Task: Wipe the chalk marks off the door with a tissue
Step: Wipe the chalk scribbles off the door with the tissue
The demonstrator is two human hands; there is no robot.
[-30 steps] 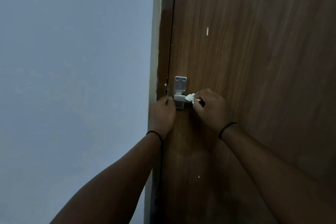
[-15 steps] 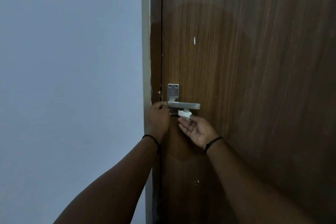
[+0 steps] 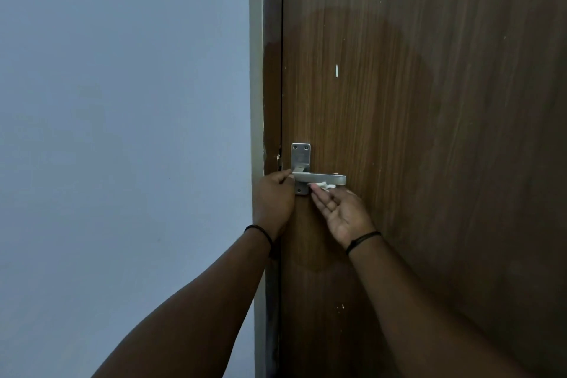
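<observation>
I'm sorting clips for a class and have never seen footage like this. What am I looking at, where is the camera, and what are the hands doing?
No machine here: a person films with a camera worn on the head, looking forward and down at their own arms. They face a brown door beside a pale wall. The left hand rests at the door's edge by the metal handle. The right hand, palm up, presses a small white tissue against the handle's underside. A white mark shows higher on the door.
</observation>
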